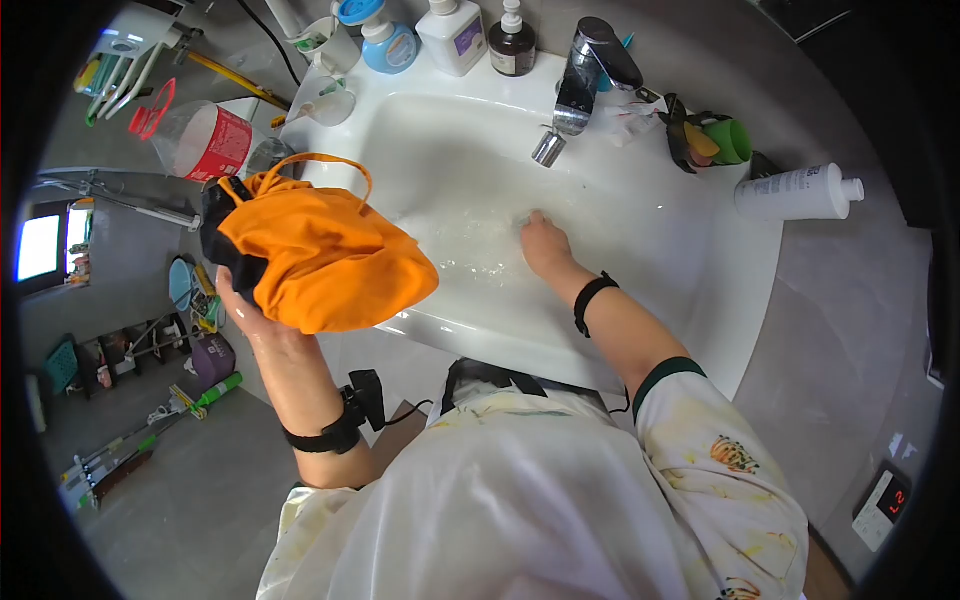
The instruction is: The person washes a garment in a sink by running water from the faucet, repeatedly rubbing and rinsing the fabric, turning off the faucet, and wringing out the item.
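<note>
Your left hand (pixel 264 322) is wrapped round the black end of that orange cloth bundle (pixel 340 265), holding it up over the sink's (pixel 752 280) front left corner; some fingers are hidden behind it. Your right hand (pixel 546 245) is down in the basin, fingertips near the bottom, and honestly I can't tell if it's pinching anything. The bundle looks soft and floppy, probably light when dry, but I'd guess it gets heavy and slippery once soaked (can't tell if it's wet). Doesn't look fragile, so a firm squeeze should be fine. I'd grab a fat handful by the black trim (pixel 220 238), not the skinny orange strap (pixel 335 158), which would probably let everything swing.
</note>
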